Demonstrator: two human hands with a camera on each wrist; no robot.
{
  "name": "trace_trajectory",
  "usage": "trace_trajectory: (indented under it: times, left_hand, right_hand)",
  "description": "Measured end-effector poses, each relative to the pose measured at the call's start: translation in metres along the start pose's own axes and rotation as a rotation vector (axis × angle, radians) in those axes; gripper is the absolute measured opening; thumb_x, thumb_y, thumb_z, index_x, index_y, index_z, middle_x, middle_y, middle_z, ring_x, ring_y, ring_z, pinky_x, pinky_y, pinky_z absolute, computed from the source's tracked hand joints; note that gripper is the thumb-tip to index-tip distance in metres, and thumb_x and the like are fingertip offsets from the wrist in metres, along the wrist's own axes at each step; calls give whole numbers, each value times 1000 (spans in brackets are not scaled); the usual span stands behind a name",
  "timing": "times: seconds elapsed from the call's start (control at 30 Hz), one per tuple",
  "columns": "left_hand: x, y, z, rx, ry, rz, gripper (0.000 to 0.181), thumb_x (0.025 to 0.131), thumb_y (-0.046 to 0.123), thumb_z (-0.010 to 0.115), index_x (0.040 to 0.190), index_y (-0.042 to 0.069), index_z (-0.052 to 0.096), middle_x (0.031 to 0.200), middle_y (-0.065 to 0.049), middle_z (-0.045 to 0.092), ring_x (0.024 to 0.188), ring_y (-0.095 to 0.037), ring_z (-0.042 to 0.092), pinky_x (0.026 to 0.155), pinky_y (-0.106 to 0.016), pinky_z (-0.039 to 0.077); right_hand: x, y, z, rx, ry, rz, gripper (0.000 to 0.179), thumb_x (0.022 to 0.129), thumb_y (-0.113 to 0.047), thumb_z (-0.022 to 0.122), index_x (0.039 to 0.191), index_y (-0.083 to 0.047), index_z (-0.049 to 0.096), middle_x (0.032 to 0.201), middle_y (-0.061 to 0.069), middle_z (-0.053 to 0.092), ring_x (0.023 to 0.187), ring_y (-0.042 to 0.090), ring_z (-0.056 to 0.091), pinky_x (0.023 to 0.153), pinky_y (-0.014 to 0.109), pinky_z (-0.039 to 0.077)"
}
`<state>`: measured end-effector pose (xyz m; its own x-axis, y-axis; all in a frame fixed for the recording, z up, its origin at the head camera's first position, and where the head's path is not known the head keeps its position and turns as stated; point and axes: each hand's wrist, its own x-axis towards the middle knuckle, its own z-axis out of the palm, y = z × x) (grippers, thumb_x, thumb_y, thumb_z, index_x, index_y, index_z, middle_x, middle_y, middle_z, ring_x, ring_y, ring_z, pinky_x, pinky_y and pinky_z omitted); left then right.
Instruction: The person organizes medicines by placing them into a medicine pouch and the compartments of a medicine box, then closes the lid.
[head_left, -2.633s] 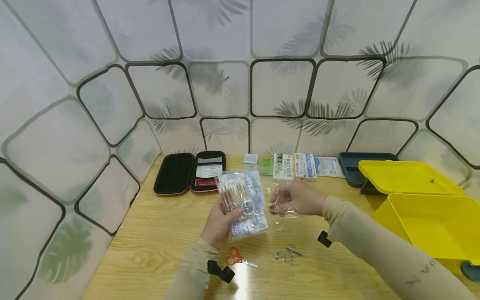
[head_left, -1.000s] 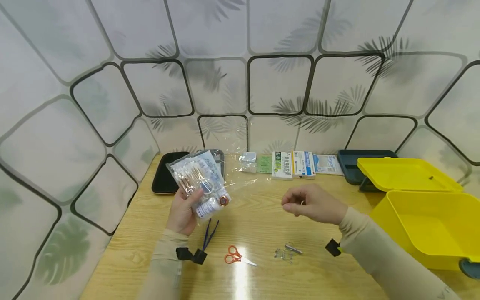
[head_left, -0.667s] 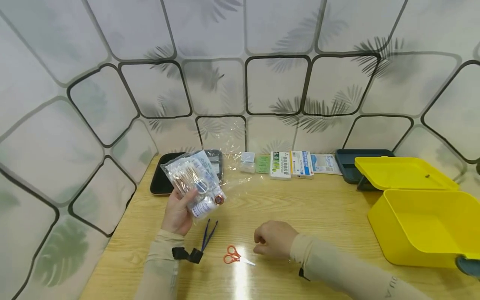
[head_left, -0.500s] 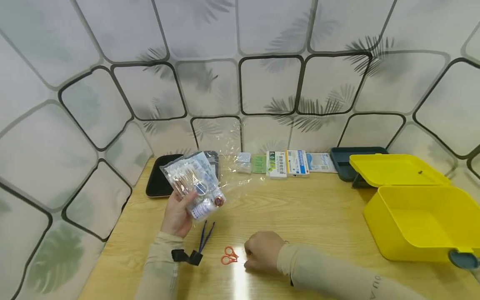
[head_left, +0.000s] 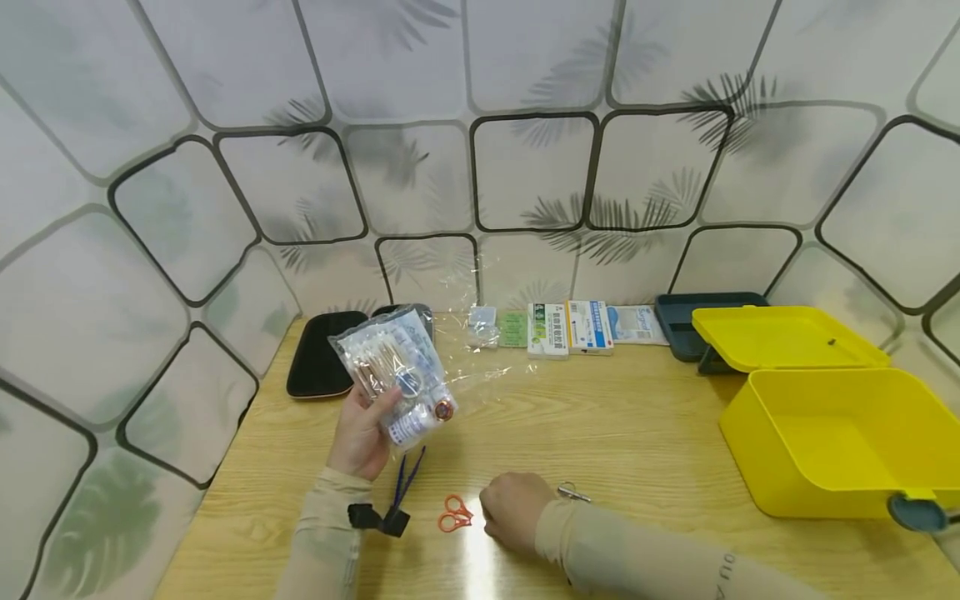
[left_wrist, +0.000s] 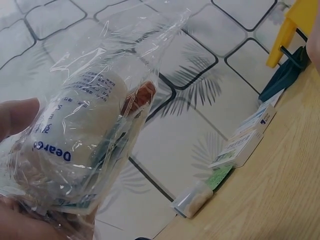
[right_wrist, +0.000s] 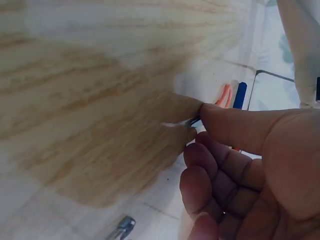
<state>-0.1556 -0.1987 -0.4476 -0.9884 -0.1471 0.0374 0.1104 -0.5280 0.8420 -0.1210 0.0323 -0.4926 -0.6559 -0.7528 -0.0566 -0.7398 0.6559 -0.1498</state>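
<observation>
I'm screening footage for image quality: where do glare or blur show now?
Head view: a bright glare streak runs down the table, just right of the orange scissors handles; left wrist view: dim overall, shiny highlights on the clear bag; right wrist view: the table's grain looks soft, partly washed by pale sheen.

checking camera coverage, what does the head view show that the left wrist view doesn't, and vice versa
Only the head view shows the orange scissors and dark blue tweezers. Only the left wrist view shows legible, upside-down lettering starting "Dear" on the white item. Both show the clear bag, green packet and yellow box.
</observation>
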Motion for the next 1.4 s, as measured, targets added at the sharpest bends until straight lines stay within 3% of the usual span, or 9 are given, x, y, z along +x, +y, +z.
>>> trace_trajectory:
  times: [0.2,0.4,0.77,1.1,1.3,1.4]
  left_hand:
    - [0,0,0,1,4,-17,43,93,-8,49,132,10,41,116,0,62,105,-15,62,88,-30,52]
    - [-1,0,0,3,-7,-10,41,93,-8,50,130,8,42,114,0,63,104,-15,62,88,-30,52]
    - [-1,-3,1,-34,-22,-5,34,94,-8,49,125,5,46,109,-3,65,98,-17,64,85,-32,54]
    - [-2,-10,9,-61,-30,-27,32,94,-8,47,123,5,46,108,-3,65,97,-16,64,85,-30,53]
    - [-1,-18,15,-106,-55,-46,34,94,-9,45,125,5,44,110,-4,64,99,-17,64,86,-32,53]
    - [-1,-22,18,-120,-55,-41,35,94,-9,46,126,4,45,111,-5,64,100,-17,64,86,-31,53]
  right_hand:
    - [6,5,3,-27,-32,27,14,76,-25,77,68,-23,65,66,-11,60,61,5,56,53,24,49]
    - [16,15,-7,-38,-58,84,18,79,-21,74,65,-21,62,64,-9,58,59,8,56,51,26,49]
    - [41,77,-23,131,-160,306,18,84,-19,72,71,-17,60,69,-5,58,66,13,56,61,33,51]
    - [13,144,-30,289,-205,338,16,91,-12,62,76,-13,60,71,-4,55,66,13,50,65,31,45]
    - [-5,164,-33,373,-210,321,16,98,-13,52,84,-13,57,75,-2,52,68,15,48,64,32,41]
    - [-10,172,-29,470,-165,352,14,100,-15,49,87,-12,54,74,0,51,67,15,47,61,30,40]
